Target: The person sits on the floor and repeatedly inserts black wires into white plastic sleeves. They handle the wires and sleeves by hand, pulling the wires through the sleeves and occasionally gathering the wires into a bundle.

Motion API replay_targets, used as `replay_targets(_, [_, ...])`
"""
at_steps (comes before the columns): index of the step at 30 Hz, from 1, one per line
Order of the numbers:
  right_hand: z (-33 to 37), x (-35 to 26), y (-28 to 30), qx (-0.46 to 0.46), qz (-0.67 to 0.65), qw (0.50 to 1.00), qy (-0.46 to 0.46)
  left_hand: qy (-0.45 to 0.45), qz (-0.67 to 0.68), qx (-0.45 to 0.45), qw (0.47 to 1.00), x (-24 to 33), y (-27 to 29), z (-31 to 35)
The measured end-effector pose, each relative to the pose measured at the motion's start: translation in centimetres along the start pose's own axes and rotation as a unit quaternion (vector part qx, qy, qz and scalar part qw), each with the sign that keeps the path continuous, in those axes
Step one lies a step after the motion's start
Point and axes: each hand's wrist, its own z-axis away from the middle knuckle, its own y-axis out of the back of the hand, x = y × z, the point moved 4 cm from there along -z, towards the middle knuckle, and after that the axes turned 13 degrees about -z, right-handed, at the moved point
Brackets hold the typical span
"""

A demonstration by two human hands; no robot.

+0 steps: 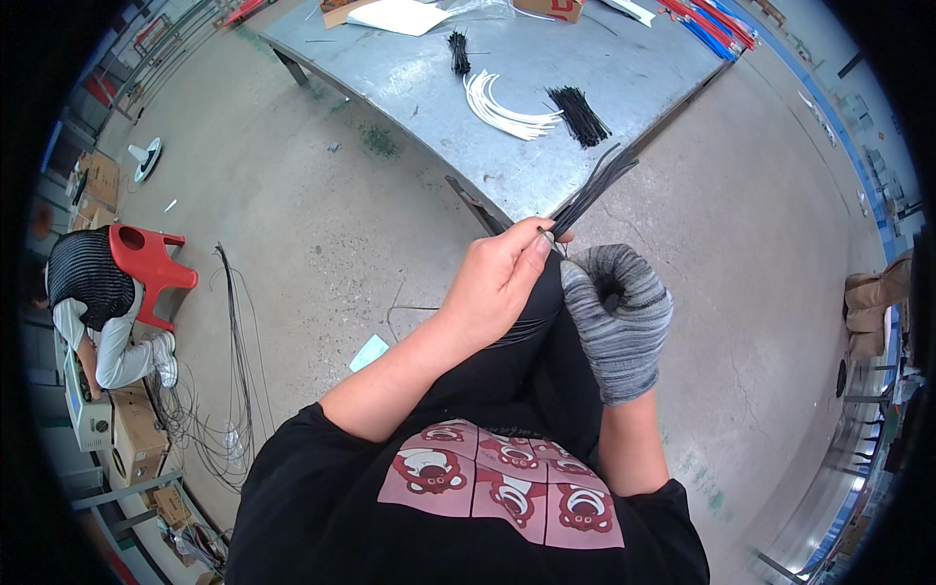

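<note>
My bare left hand (502, 278) is closed around a bundle of thin black cables (597, 190) just off the near corner of the metal table. The loose cable ends fan out up and to the right, past the table's edge. More thin strands run down from that hand over my dark trouser leg. Close by on the right, my right hand (622, 317) wears a grey striped knit glove. Its thumb and forefinger are pinched together near the bundle, below my left fingertips. Whatever lies in that pinch is too small to make out.
On the table (409, 83) lie black cable ties (580, 117), curved white strips (502, 109) and a small black bunch (458, 54). Red and blue tubes (717, 29) rest at its far right. A person sits left by a red stool (151, 258), near long wires (234, 341).
</note>
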Motion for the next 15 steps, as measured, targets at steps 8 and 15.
replay_targets(8, [-0.5,0.3,-1.0,-0.004,-0.038,0.998,-0.044,-0.106,-0.111,0.085,0.984,0.0,-1.4,0.2])
replay_targets(15, [-1.0,-0.7,-0.1,-0.045,0.043,0.992,0.114,-0.156,-0.256,0.061,0.952,1.9,-1.0,0.6])
